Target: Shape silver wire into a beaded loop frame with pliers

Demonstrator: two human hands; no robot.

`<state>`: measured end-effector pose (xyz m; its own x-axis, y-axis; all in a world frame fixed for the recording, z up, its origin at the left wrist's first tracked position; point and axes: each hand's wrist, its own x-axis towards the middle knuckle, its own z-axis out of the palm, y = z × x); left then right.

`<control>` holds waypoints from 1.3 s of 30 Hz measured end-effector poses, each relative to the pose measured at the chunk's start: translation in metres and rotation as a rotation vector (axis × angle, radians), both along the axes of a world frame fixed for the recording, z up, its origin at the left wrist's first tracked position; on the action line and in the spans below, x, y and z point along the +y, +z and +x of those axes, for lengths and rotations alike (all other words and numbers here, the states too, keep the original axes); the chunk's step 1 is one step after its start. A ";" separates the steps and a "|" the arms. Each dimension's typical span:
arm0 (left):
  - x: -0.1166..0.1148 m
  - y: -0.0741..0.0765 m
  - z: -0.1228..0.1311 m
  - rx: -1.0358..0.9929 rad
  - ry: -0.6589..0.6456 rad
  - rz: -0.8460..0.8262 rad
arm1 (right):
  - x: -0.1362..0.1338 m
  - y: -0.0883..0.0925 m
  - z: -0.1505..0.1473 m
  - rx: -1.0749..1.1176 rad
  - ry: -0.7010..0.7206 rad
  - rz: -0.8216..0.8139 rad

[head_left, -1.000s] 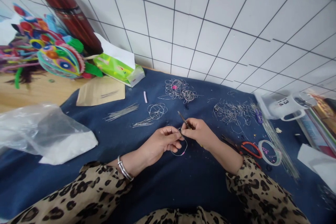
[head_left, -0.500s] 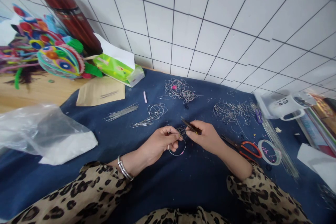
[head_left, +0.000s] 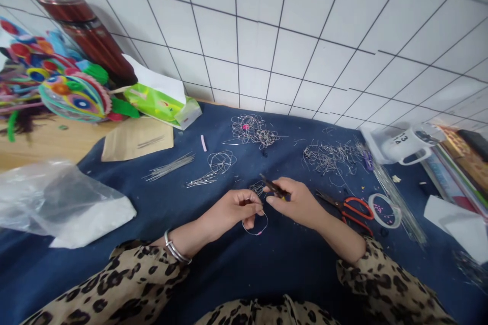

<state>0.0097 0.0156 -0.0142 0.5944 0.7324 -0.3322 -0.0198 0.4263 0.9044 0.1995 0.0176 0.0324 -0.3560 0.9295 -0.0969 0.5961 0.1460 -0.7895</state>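
Note:
My left hand (head_left: 233, 209) is closed, pinching a thin wire ring (head_left: 254, 225) with a small pink bead at its bottom; the ring hangs just over the blue cloth (head_left: 244, 264). My right hand (head_left: 297, 202) is closed round small dark pliers (head_left: 272, 186), whose tips point up and left towards the top of the ring. The two hands are a finger's width apart. A silver bangle sits on my left wrist.
Bundles of straight wires (head_left: 170, 166) and coiled wire shapes (head_left: 251, 129) lie beyond the hands. Red-handled scissors (head_left: 348, 209) and a tape roll (head_left: 384, 210) lie to the right, a white mug (head_left: 404, 143) farther right. A plastic bag (head_left: 61, 203) lies at left, a tissue pack (head_left: 160, 102) and a flask (head_left: 87, 35) behind.
My right hand with the pliers has drawn a little away to the right of my left hand. The view has shifted slightly, so everything sits lower and more to the left.

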 end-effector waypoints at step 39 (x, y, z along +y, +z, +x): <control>0.003 0.000 0.000 -0.056 0.136 -0.087 | 0.013 -0.014 -0.014 0.129 -0.015 -0.252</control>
<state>0.0099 0.0181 -0.0139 0.5107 0.7772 -0.3675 -0.1321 0.4933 0.8598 0.1856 0.0310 0.0188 -0.3667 0.8869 -0.2810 0.4893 -0.0730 -0.8691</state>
